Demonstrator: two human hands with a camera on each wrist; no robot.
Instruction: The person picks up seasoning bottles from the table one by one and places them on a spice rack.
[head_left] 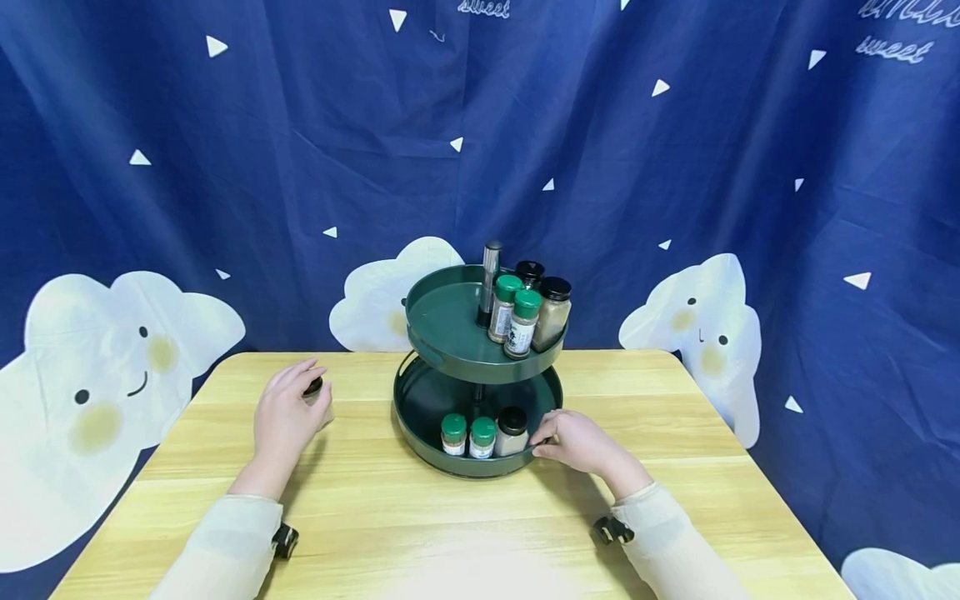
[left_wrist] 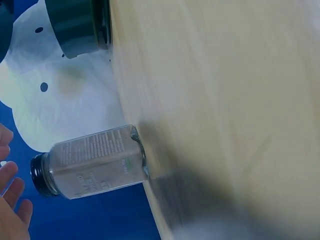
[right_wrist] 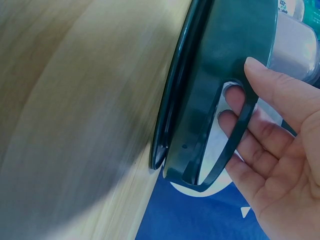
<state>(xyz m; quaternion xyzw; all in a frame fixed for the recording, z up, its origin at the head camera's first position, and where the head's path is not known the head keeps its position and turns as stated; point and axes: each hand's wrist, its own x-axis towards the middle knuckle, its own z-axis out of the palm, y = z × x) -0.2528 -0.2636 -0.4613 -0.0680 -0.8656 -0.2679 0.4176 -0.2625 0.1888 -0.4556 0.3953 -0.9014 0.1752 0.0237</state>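
Observation:
A clear spice jar [left_wrist: 97, 162] with a black lid and pale powder inside stands upright on the table. My left hand [head_left: 288, 412] is around its lid in the head view; the left wrist view shows the fingers [left_wrist: 15, 192] spread and apart from the lid. Right of it stands a dark green two-tier spice rack [head_left: 487, 367]. My right hand [right_wrist: 282, 130] grips the lower tray's rim at its handle slot, fingertips through the slot and thumb on the rim. Beside that hand on the lower tray are a black-lidded jar [head_left: 512, 432] and two green-capped jars [head_left: 468, 436].
The upper tray [head_left: 442, 312] carries a tall slim grinder [head_left: 489, 287], green-capped jars [head_left: 522, 325] and black-lidded jars [head_left: 553, 312] on its right side. A wooden table [head_left: 405, 542] lies under everything. Behind its back edge hangs a blue curtain [head_left: 360, 108] with clouds.

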